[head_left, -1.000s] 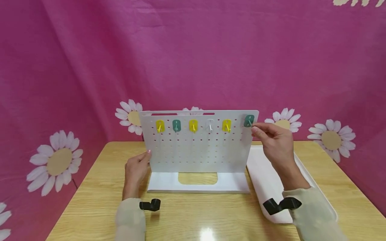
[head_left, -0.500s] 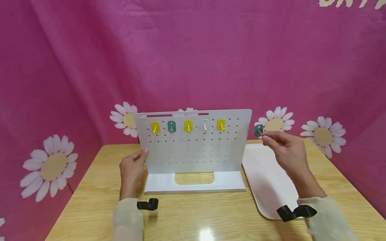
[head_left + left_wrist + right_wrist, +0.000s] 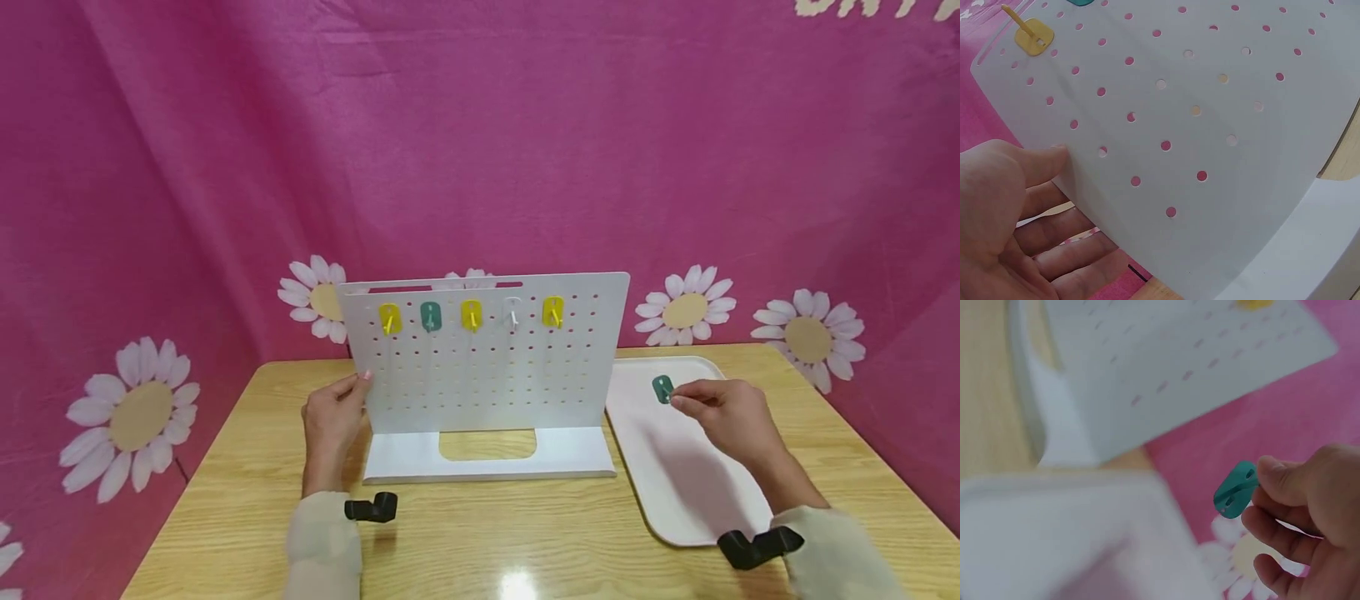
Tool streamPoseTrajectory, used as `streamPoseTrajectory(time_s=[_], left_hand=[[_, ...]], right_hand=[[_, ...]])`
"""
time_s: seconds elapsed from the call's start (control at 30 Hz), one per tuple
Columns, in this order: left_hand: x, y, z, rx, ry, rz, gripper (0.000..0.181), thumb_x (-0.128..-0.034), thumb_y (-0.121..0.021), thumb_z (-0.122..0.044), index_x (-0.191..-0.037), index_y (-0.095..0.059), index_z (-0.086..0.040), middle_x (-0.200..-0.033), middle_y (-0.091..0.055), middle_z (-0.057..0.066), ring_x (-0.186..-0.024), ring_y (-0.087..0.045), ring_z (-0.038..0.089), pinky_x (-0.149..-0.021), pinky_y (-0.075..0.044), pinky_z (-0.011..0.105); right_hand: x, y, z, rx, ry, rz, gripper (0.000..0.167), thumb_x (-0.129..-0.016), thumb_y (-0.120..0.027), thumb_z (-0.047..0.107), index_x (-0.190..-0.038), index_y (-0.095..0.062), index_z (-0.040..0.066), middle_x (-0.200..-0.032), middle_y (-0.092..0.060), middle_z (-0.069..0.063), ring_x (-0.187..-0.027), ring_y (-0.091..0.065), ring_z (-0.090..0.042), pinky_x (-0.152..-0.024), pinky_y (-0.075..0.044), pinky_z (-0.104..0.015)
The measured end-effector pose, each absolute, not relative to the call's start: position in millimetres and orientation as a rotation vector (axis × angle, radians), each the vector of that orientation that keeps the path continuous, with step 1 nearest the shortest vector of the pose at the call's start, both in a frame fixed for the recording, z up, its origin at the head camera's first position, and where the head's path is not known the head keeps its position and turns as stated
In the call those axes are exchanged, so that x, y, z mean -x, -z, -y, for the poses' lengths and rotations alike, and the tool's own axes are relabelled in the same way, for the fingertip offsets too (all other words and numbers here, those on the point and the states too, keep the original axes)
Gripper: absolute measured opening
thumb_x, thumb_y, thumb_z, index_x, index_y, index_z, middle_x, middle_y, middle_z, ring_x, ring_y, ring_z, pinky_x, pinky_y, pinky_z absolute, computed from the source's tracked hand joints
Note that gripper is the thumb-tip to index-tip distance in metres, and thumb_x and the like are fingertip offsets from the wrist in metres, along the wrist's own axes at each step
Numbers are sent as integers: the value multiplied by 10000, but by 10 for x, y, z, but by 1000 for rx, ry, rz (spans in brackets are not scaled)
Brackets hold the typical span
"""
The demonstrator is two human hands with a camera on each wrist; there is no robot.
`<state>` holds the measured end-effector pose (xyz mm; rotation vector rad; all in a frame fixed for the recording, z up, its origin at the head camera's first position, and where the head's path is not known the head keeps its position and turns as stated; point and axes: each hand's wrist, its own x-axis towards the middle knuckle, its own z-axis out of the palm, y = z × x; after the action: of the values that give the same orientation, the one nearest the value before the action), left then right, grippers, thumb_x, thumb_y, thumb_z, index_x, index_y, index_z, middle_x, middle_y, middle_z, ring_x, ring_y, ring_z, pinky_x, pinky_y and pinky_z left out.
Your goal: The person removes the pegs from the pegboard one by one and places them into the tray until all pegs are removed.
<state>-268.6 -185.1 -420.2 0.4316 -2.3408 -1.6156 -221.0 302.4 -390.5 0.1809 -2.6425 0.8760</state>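
A white pegboard (image 3: 483,354) stands upright on its flat base. My left hand (image 3: 333,421) holds its left edge; in the left wrist view the thumb (image 3: 1044,164) lies on the front face and the fingers reach behind. With thumb and forefinger, my right hand (image 3: 723,417) pinches the stem of a green pegboard hook (image 3: 1235,490), above the far part of a white tray (image 3: 645,475). Along the board's upper row hang yellow hooks (image 3: 471,316), another green hook (image 3: 431,317) and a white hook (image 3: 512,313).
The tray lies on the wooden table (image 3: 450,533), just right of the pegboard's base (image 3: 573,454). Behind the table hangs a pink cloth (image 3: 480,150) printed with daisies.
My right hand has pulled the green hook off the board's upper right corner and carried it right and down over the tray. The left hand has stayed on the board's edge.
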Motion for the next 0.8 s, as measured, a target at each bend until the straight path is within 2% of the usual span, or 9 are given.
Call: streamPoseTrajectory(time_s=[0.17, 0.27, 0.33, 0.57, 0.7, 0.8], left_hand=[[2693, 4194, 1862, -440, 1627, 2350, 602, -929, -630, -568, -1321, -667, -112, -1246, -664, 167, -1057, -635, 294, -858, -511, 397], [2691, 4195, 1864, -446, 1611, 2355, 577, -932, -637, -558, -1300, -683, -117, -1229, -673, 161, -1039, -635, 279, -842, -510, 382], [2688, 4190, 1864, -447, 1599, 2359, 561, -935, -640, -549, -1293, -689, -121, -1220, -678, 158, -1029, -636, 273, -832, -506, 373], [2684, 4163, 1852, -445, 1602, 2367, 569, -937, -631, -557, -1300, -686, -123, -1210, -676, 160, -1026, -615, 279, -837, -478, 381], [2687, 4170, 1857, -456, 1615, 2364, 593, -928, -630, -576, -1310, -679, -125, -1218, -673, 161, -1032, -617, 285, -860, -473, 400], [2692, 4180, 1863, -462, 1617, 2365, 602, -923, -632, -582, -1314, -676, -127, -1216, -674, 162, -1021, -622, 287, -850, -469, 395]], right_hand=[[2284, 4164, -3102, -202, -633, 2814, 53, -863, -745, 50, -891, -783, 27, -846, -732, -105, -741, -627, -250, -636, -510, -423], [2294, 4283, -3115, -200, -468, 2900, 71, -840, -741, 17, -887, -784, 50, -867, -728, -120, -770, -632, -282, -700, -532, -504], [2291, 4336, -3113, -181, -400, 2956, 92, -838, -740, 12, -905, -787, 53, -897, -726, -140, -791, -635, -296, -698, -537, -525], [2294, 4342, -3127, -178, -444, 2969, 83, -842, -769, 44, -923, -785, 43, -895, -728, -128, -795, -634, -279, -661, -536, -465], [2318, 4266, -3136, -225, -526, 2867, 105, -858, -763, 63, -944, -776, 3, -853, -731, -113, -722, -607, -240, -610, -499, -406], [2334, 4193, -3115, -259, -604, 2790, 140, -878, -750, 73, -971, -769, -29, -870, -736, -136, -728, -631, -251, -599, -487, -380]])
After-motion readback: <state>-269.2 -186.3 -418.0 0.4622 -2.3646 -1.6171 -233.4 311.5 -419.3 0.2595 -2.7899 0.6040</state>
